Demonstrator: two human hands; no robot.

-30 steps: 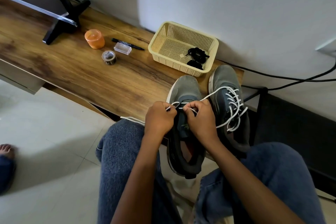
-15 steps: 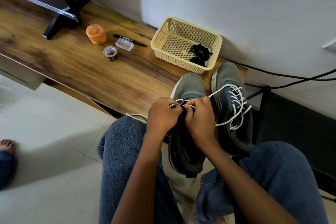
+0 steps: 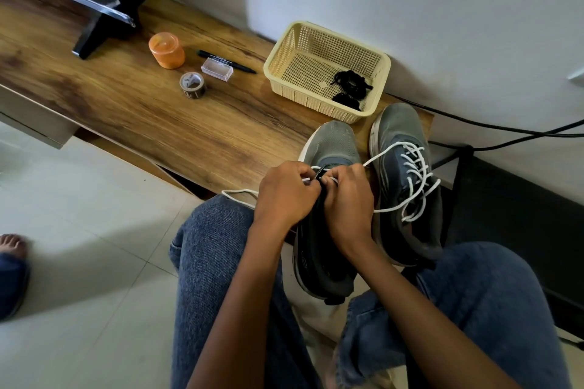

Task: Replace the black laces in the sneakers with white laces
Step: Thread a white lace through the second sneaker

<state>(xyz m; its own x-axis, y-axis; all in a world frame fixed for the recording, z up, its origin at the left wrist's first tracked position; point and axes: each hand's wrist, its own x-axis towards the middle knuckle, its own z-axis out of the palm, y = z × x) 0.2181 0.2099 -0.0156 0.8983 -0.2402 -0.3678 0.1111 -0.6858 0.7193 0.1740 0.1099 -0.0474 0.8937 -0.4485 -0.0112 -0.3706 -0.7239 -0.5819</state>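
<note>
Both the left hand (image 3: 286,196) and right hand (image 3: 346,199) pinch the white lace (image 3: 373,161) over the sneaker (image 3: 328,148) beneath them; an uneven pull could yank it from an eyelet.

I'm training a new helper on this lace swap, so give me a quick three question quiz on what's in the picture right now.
1. True or false: the sneaker on the right already carries a white lace.
2. What lies in the yellow basket? A) black laces B) a roll of tape C) a marker
3. Fill in: both hands work at the eyelets of the ____ sneaker.

Key
1. True: white lace crisscrosses its eyelets.
2. A: the black laces sit in the basket's near right corner.
3. Left: the left hand and right hand pinch the white lace on the left sneaker.
</note>
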